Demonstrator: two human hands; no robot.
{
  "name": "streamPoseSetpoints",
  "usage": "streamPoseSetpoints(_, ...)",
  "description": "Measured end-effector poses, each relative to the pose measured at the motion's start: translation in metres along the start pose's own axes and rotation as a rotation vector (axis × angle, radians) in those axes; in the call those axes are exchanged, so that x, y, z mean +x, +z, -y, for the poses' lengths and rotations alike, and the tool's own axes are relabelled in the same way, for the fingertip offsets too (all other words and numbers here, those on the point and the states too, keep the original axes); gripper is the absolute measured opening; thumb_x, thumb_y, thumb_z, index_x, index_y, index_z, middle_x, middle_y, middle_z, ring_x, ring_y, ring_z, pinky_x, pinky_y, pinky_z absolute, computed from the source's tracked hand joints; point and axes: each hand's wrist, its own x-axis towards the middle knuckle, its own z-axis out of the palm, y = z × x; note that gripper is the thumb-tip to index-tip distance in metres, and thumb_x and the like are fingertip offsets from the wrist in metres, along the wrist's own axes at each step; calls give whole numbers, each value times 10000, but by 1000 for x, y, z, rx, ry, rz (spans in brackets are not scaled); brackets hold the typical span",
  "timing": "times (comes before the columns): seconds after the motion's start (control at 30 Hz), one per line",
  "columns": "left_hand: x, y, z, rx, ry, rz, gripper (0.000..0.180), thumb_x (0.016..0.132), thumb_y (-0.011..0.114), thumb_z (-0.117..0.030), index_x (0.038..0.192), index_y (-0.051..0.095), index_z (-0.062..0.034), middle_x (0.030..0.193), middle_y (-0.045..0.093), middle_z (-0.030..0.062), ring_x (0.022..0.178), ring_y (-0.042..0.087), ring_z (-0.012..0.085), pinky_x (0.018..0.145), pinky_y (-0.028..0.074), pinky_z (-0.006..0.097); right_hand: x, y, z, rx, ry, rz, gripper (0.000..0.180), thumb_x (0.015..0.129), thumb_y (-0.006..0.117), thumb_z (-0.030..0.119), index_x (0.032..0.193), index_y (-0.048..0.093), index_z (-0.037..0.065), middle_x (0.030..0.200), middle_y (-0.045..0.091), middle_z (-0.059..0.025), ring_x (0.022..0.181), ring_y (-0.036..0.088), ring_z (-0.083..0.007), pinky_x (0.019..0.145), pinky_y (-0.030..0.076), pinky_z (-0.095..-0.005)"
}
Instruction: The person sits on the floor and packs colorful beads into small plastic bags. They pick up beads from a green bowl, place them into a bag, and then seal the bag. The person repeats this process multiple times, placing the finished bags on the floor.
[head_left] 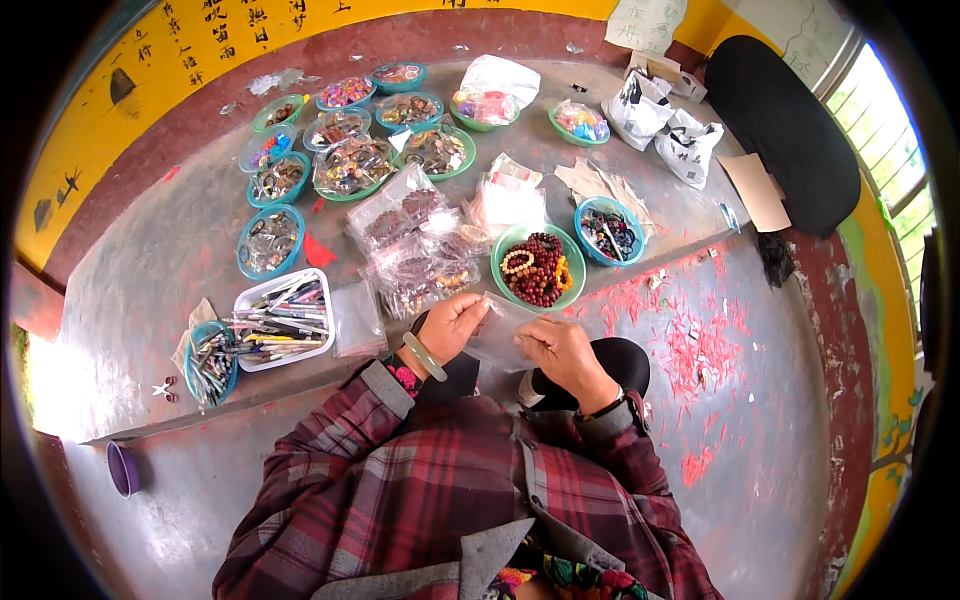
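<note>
Fingers: both your hands are pinching the small clear plastic bag (497, 335), thumbs on top and fingers curled under. Left hand (452, 325) has its left edge, right hand (562, 350) its right edge.
Bag spot: it's held up in front of your chest, just below the green round bowl of dark red and tan bead bracelets (538, 267), off the ledge.
How it'll handle: looks featherlight, floppy and a bit slick, so I'd guess it crumples or slides if you grip the middle. The edges near the mouth seem the best place to hold. Can't tell if anything's inside.
Wrists: pale green bangle (425, 357) on your left, a dark band on the right, plaid red flannel sleeves (400, 470) behind.
Left of the bowl: a heap of clear packets filled with brownish beads (415, 245), then a white rectangular tray of pens (280, 318) further left.
Right of the bowl: a blue round bowl of mixed trinkets (608, 231), touching or nearly so.
Beyond the bowl: more little teal and green bowls (345, 140) of colourful bits, plus white plastic bags (665, 125).
Surface: a grey concrete ledge (140, 290), smooth and a bit shiny.
Room: grey floor speckled with red paper scraps (690, 345) right of the bowl, yellow wall with a dark red band behind.
</note>
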Motion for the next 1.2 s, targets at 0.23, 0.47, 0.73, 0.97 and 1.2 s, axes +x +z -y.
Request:
streamPoseSetpoints(0.23, -6, 9, -8, -28, -39, 194, 272, 915, 517, -223, 935, 580, 41, 762, 582, 11, 704, 493, 54, 636, 432, 229, 0, 1, -14, 75, 106, -34, 100, 801, 581, 88, 852, 620, 11, 671, 592, -112, 580, 589, -228, 537, 449, -315)
streamPoseSetpoints(0.47, -8, 13, -3, 133, -53, 183, 195, 863, 584, -179, 942, 637, -8, 717, 595, 27, 697, 542, 67, 644, 444, 233, 1, 1, -11, -38, 118, -144, 219, 745, 620, 68, 957, 599, 18, 875, 604, -137, 760, 591, -284, 606, 466, -322)
streamPoseSetpoints(0.73, -8, 20, 0, 538, 393, 146, 168, 835, 579, -145, 983, 629, -85, 769, 611, 125, 691, 593, 278, 595, 456, 335, 1, 11, -21, 28, 121, -66, 238, 725, 634, 38, 958, 593, 8, 913, 601, -145, 806, 581, -295, 669, 460, -339)
streamPoseSetpoints(0.97, -6, 11, 19, 504, 236, 76, 155, 808, 604, -140, 935, 621, -52, 761, 613, 120, 682, 597, 254, 613, 457, 314, 3, 15, -19, 130, 174, -166, 76, 796, 604, 38, 860, 615, -2, 706, 575, -101, 606, 563, -157, 547, 427, -267)
streamPoseSetpoints(1.2, -1, -2, 54, 465, 25, 206, 130, 784, 614, -113, 887, 626, -35, 768, 621, 116, 721, 606, 212, 652, 458, 301, 7, 4, -44, 34, 55, -281, 103, 785, 612, 27, 887, 617, 19, 726, 611, -98, 627, 582, -185, 588, 451, -274)
